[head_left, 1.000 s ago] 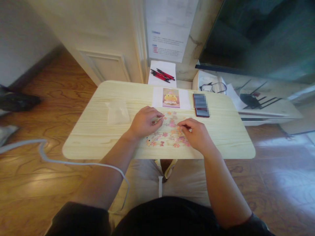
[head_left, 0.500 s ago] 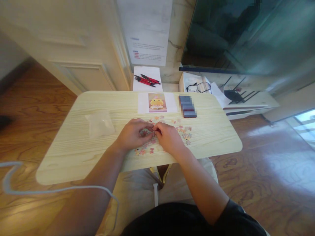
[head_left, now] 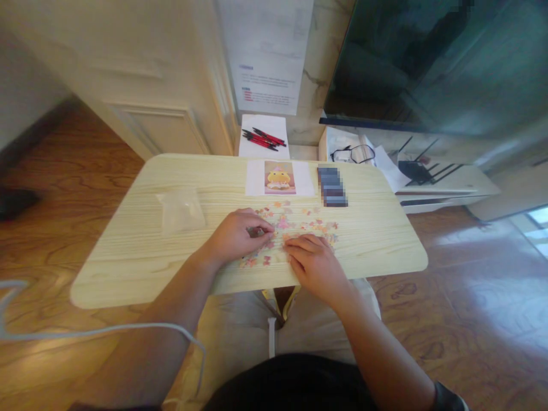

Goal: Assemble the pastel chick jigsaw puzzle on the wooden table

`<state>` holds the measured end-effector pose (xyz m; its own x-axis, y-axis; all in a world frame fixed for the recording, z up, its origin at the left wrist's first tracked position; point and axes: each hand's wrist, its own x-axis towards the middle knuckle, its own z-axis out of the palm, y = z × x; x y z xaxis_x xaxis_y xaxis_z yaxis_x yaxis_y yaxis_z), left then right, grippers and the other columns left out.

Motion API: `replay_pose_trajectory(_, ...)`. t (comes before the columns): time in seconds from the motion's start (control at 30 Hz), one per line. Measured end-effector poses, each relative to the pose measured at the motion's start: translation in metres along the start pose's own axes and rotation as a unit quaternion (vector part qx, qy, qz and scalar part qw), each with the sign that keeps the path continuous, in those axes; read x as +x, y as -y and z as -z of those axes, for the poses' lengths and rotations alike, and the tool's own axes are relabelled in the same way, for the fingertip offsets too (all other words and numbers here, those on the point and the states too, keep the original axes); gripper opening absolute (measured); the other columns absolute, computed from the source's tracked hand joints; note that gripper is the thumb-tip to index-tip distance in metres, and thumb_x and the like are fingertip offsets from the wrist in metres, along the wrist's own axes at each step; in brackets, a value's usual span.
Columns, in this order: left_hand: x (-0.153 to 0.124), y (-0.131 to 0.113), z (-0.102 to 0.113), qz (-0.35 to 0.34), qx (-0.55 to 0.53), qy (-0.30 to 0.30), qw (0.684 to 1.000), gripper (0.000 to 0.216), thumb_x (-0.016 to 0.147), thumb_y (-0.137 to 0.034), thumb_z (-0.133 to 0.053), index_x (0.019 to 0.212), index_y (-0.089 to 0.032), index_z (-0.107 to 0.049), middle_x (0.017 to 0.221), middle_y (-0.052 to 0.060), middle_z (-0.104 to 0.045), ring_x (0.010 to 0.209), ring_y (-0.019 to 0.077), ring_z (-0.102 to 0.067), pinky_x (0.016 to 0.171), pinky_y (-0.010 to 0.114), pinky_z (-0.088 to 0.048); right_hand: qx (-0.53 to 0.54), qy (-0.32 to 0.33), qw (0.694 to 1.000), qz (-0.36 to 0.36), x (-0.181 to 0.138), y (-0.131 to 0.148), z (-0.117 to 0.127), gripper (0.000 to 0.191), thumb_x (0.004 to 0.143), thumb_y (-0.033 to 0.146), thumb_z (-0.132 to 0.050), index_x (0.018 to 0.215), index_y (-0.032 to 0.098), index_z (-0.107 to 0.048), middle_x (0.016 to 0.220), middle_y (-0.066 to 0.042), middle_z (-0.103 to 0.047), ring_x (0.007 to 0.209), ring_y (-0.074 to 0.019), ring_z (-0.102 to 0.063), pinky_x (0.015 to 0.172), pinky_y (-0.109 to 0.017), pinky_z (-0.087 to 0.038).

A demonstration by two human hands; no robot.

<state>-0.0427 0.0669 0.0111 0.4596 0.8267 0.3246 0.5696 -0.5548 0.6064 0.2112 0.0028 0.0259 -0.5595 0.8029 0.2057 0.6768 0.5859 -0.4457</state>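
Pale wooden tabletop [head_left: 377,240], rounded corners, set across the seated person's lap. Left hand [head_left: 237,235]: fingers [head_left: 262,224] curled in tight, thumb and forefinger pinched on one small puzzle piece [head_left: 257,232], held just above the wood near the table's middle. Right hand [head_left: 315,264]: fingers [head_left: 299,244] stretched out nearly flat and close together, tips resting on the loose puzzle pieces [head_left: 306,220], nothing gripped. Those pieces, pink and orange, lay scattered between and beyond both hands. Behind them, at the far edge, a printed picture [head_left: 279,177] of a yellow figure, with a dark phone [head_left: 333,186] just to its right. A clear plastic bag [head_left: 180,209] lay well to the left. Off the table: red and black pens [head_left: 263,138] on white paper, and spectacles [head_left: 353,153] on a low shelf.
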Motion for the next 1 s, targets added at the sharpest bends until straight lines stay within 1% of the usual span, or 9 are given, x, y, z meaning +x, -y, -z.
replay_pose_trajectory(0.2,0.007,-0.009,-0.005,-0.013,0.003,0.042,0.999,0.013,0.092,-0.035,-0.071,0.092,-0.028,-0.081,0.082,0.0,-0.079,0.076,0.0167,-0.07,0.081,0.034,-0.053,0.004,-0.007,1.0,0.013,-0.013,-0.022,0.007,0.03,0.102,0.015,-0.057,0.125,0.025,-0.074,0.13,-0.006,-0.074,0.125,-0.0257,-0.063,0.113,-0.047,-0.045)
replay_pose_trajectory(0.33,0.008,-0.01,-0.006,-0.024,0.013,0.052,0.998,0.014,0.094,-0.036,-0.068,0.093,-0.029,-0.081,0.086,-0.001,-0.08,0.082,0.0181,-0.072,0.084,0.036,-0.052,0.003,-0.014,1.0,0.015,-0.019,-0.039,0.014,0.03,0.101,0.015,-0.059,0.125,0.026,-0.074,0.132,-0.004,-0.074,0.127,-0.025,-0.062,0.115,-0.047,-0.045)
replay_pose_trajectory(0.5,0.007,-0.014,-0.005,-0.014,0.01,0.049,0.999,0.011,0.093,-0.034,-0.07,0.091,-0.029,-0.08,0.086,-0.001,-0.08,0.083,0.0183,-0.073,0.087,0.037,-0.053,0.002,-0.057,0.998,-0.024,-0.02,-0.051,0.028,0.024,0.101,0.021,-0.06,0.117,0.028,-0.077,0.13,-0.006,-0.073,0.123,-0.0271,-0.063,0.111,-0.051,-0.046)
replay_pose_trajectory(0.57,0.006,-0.018,-0.004,0.004,-0.008,0.036,0.999,0.01,0.091,-0.034,-0.071,0.09,-0.028,-0.079,0.085,0.0,-0.08,0.082,0.0184,-0.073,0.084,0.036,-0.054,-0.006,-0.078,0.995,-0.055,-0.018,-0.052,0.031,0.023,0.101,0.022,-0.059,0.114,0.028,-0.077,0.123,-0.008,-0.073,0.118,-0.0286,-0.063,0.106,-0.051,-0.049)
replay_pose_trajectory(0.67,0.006,-0.026,-0.007,0.043,-0.06,0.026,0.997,0.013,0.091,-0.036,-0.072,0.091,-0.025,-0.078,0.087,0.001,-0.08,0.08,0.0179,-0.073,0.075,0.033,-0.056,-0.02,-0.093,0.991,-0.096,-0.011,-0.051,0.03,0.022,0.1,0.022,-0.06,0.112,0.026,-0.077,0.114,-0.01,-0.072,0.111,-0.0296,-0.063,0.101,-0.05,-0.051)
replay_pose_trajectory(0.73,0.007,-0.031,-0.012,0.065,-0.095,0.043,0.992,0.013,0.091,-0.037,-0.071,0.093,-0.025,-0.077,0.085,0.0,-0.079,0.072,0.0162,-0.072,0.068,0.03,-0.055,-0.027,-0.087,0.99,-0.111,-0.004,-0.049,0.028,0.02,0.098,0.024,-0.063,0.112,0.025,-0.077,0.112,-0.01,-0.07,0.11,-0.0297,-0.062,0.1,-0.049,-0.051)
replay_pose_trajectory(0.8,0.009,-0.036,-0.019,0.069,-0.102,0.071,0.99,0.013,0.093,-0.035,-0.07,0.094,-0.024,-0.077,0.08,0.0,-0.078,0.066,0.0149,-0.07,0.063,0.029,-0.054,-0.036,-0.073,0.99,-0.118,0.002,-0.048,0.025,0.018,0.097,0.025,-0.065,0.11,0.024,-0.077,0.112,-0.01,-0.069,0.109,-0.0293,-0.062,0.1,-0.048,-0.051)
replay_pose_trajectory(0.87,0.012,-0.039,-0.024,0.04,-0.067,0.084,0.993,0.012,0.093,-0.034,-0.07,0.093,-0.025,-0.078,0.08,0.0,-0.077,0.07,0.0162,-0.07,0.068,0.031,-0.053,-0.044,-0.057,0.991,-0.115,0.007,-0.046,0.022,0.017,0.097,0.024,-0.065,0.108,0.024,-0.078,0.111,-0.01,-0.069,0.108,-0.0286,-0.062,0.1,-0.046,-0.051)
replay_pose_trajectory(1.0,0.016,-0.039,-0.026,-0.019,0.012,0.092,0.996,0.015,0.095,-0.032,-0.067,0.093,-0.027,-0.081,0.086,0.003,-0.079,0.087,0.0212,-0.071,0.085,0.038,-0.052,-0.045,-0.043,0.992,-0.107,0.014,-0.043,0.016,0.015,0.096,0.021,-0.066,0.104,0.025,-0.078,0.107,-0.009,-0.068,0.106,-0.0278,-0.061,0.097,-0.044,-0.05)
